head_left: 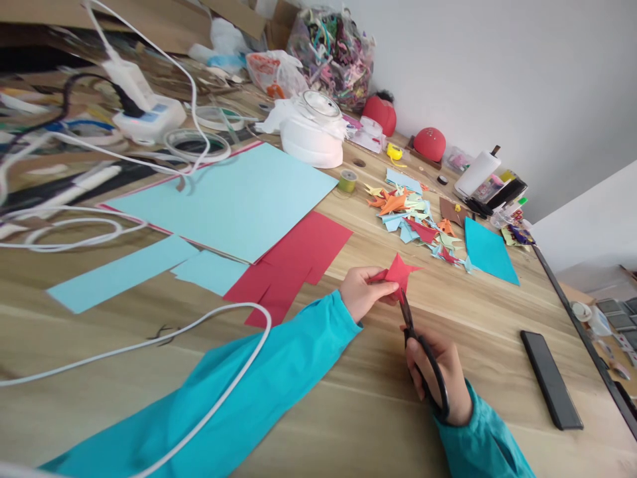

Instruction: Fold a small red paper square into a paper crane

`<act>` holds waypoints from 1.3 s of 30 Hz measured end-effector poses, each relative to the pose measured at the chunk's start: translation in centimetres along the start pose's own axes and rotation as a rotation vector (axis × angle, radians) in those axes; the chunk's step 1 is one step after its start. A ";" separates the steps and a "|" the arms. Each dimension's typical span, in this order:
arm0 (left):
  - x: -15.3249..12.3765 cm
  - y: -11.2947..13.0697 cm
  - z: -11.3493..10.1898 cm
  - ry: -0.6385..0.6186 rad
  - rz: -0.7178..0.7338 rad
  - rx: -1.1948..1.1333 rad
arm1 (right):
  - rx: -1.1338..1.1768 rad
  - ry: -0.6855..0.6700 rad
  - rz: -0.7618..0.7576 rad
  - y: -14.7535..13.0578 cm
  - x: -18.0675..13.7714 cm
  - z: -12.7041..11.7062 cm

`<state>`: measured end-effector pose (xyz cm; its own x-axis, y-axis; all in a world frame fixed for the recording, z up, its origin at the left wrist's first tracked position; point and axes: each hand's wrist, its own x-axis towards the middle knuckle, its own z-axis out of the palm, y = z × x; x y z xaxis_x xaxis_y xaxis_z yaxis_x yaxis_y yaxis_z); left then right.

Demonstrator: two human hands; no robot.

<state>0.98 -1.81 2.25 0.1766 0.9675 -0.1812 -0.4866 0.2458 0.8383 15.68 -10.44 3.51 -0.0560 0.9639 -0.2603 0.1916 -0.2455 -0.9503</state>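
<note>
Between the thumb and fingers of my left hand (363, 292) is a red folded paper crane (399, 271), its points spread out. My right hand (442, 375) grips black-handled scissors (432, 372), with fingers in the handle loops. The scissor blades point up to the lower edge of the red paper, close to my left fingertips; whether they are cutting into it I cannot tell. Beyond my hands lies a loose pile of folded paper cranes (393, 202) in orange, red, blue and pale yellow.
Light blue sheets (239, 192) and red paper pieces (318, 245) lie at left. A white cable (219, 311) loops over my left sleeve. A black phone (551, 378) rests at right, near a turquoise sheet (490, 251). Tape rolls and a power adapter (152, 119) clutter the far left.
</note>
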 end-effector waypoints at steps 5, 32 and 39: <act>0.0 0.0 0.0 -0.004 -0.002 -0.001 | -0.006 0.023 0.013 0.1 0.0 0.1; 0.1 -0.1 0.1 0.005 -0.049 -0.084 | -0.034 0.049 -0.046 1.6 0.3 -0.6; 0.2 0.0 0.1 -0.006 -0.084 -0.133 | -0.069 0.060 -0.063 1.8 0.3 -0.7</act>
<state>1.09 -1.61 2.30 0.2261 0.9428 -0.2449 -0.5791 0.3323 0.7445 16.68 -10.51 1.86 -0.0118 0.9821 -0.1881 0.2566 -0.1788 -0.9498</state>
